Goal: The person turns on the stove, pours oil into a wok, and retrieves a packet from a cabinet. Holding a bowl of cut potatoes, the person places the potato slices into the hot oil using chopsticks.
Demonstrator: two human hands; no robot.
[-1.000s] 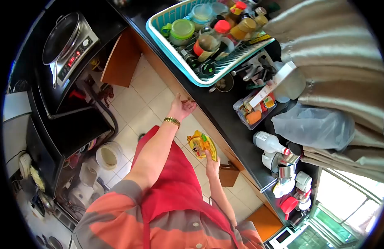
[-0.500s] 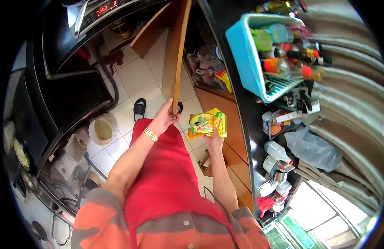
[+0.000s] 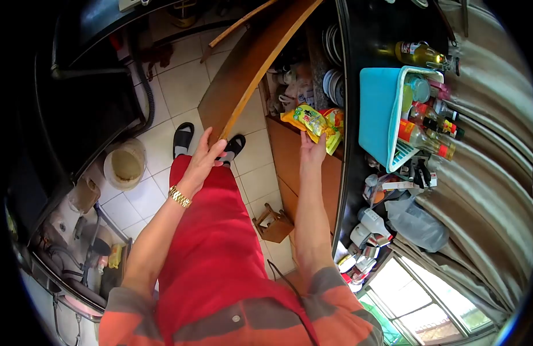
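Note:
My left hand (image 3: pixel 202 164), a gold watch on its wrist, grips the lower edge of an open wooden cabinet door (image 3: pixel 249 75) between thumb and fingers. In my right hand (image 3: pixel 312 153) is a yellow food packet (image 3: pixel 308 119) with green and orange print, pinched at its near edge. The packet is at the opening of the cabinet (image 3: pixel 298 75), overlapping a red and yellow bag (image 3: pixel 335 118) there. Stacked plates (image 3: pixel 334 86) and several plastic bags show inside the cabinet.
On the dark counter (image 3: pixel 350 173) to the right stands a blue basket (image 3: pixel 382 115) of bottles and jars. A small wooden stool (image 3: pixel 274 224) is on the tiled floor (image 3: pixel 180 63). A white bucket (image 3: pixel 125 165) stands at the left.
My right hand has carried the yellow packet forward to the cabinet opening. The door has swung to a different angle, with my left hand still on its edge. The view has shifted.

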